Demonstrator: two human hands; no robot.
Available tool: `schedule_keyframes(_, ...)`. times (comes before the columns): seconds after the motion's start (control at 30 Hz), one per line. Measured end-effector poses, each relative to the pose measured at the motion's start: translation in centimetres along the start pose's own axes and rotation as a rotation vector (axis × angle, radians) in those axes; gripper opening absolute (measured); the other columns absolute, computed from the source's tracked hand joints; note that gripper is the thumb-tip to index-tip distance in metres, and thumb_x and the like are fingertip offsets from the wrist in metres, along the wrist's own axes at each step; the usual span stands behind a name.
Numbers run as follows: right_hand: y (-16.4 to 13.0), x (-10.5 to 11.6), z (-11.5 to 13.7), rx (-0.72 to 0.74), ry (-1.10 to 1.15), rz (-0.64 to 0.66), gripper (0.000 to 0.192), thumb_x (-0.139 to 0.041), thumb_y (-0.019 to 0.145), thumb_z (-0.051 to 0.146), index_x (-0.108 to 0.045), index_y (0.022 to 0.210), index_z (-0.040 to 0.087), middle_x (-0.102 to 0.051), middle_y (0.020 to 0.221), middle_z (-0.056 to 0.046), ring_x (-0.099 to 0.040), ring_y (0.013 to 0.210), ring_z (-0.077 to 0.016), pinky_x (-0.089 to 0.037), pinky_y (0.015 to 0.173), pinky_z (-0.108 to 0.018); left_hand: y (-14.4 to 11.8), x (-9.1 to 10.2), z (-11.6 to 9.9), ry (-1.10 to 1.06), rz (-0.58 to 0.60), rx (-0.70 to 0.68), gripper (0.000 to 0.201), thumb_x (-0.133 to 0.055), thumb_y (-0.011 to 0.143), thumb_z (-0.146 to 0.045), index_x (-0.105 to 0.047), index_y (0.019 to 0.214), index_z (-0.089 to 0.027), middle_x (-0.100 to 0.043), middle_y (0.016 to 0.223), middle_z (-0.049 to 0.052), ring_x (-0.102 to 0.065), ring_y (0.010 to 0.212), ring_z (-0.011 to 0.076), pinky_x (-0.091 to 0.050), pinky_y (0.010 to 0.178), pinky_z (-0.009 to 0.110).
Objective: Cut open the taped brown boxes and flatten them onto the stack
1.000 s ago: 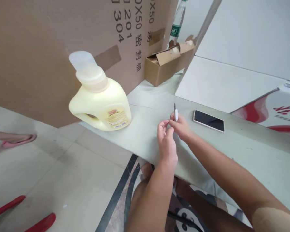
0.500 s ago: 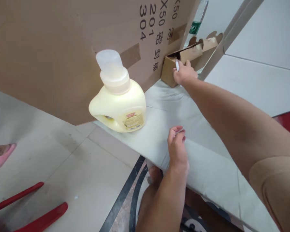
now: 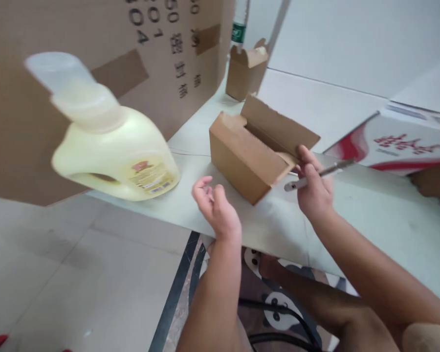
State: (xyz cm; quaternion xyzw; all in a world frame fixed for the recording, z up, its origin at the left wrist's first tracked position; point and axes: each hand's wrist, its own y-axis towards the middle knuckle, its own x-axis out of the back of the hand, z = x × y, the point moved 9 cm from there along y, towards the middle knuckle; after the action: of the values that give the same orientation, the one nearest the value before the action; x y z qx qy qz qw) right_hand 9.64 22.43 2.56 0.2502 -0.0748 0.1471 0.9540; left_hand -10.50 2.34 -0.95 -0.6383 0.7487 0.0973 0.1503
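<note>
A small brown cardboard box point(image 3: 242, 156) with its flaps open lies on the pale tabletop point(image 3: 381, 215) in front of me. My right hand point(image 3: 313, 188) touches the box's right end and holds a thin pen-like knife point(image 3: 328, 171) that points right. Just left of the box, my left hand point(image 3: 216, 210) hovers over the table edge with fingers loosely curled and holds nothing. A pale yellow detergent bottle point(image 3: 113, 151) with a clear pump cap stands to the left.
A large brown carton point(image 3: 95, 58) with printed characters stands behind the bottle. A second small cardboard box point(image 3: 246, 71) and a plastic water bottle point(image 3: 239, 24) are at the back. A red and white box point(image 3: 396, 144) lies at the right. A black cable point(image 3: 278, 322) runs below the table.
My right hand reached to the back, took a small box and brought it close in front of me, still with the knife. My left hand stayed near the table edge. The view shifted.
</note>
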Motion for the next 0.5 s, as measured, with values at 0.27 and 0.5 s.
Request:
schedule_keyframes(0.27, -11.7, 15.1, -0.6, -0.261, 0.033, -0.285, 0.042, -0.06, 0.09, 0.062, -0.076, 0.108, 0.028, -0.073, 0.125, -0.01, -0.064, 0.123, -0.031, -0.055, 0.1, -0.05, -3.4, -9.0, 1.6, 0.072, 0.519, -0.111, 0.038, -0.067, 0.082, -0.036, -0.061, 0.117, -0.023, -0.059, 0.133, 0.009, -0.051, 0.132, 0.0269, -0.036, 0.112, 0.039)
schedule_keyframes(0.5, -10.3, 18.9, -4.1, -0.384, 0.36, -0.384, 0.044, -0.061, 0.084, 0.069, -0.056, 0.08, 0.025, -0.065, 0.078, -0.003, -0.069, 0.076, -0.0206, -0.058, 0.064, -0.035, -6.7, -12.1, 3.0, 0.247, 0.569, -0.182, 0.034, -0.075, 0.073, -0.04, -0.062, 0.097, -0.02, -0.064, 0.093, 0.003, -0.061, 0.086, 0.0181, -0.048, 0.08, 0.03)
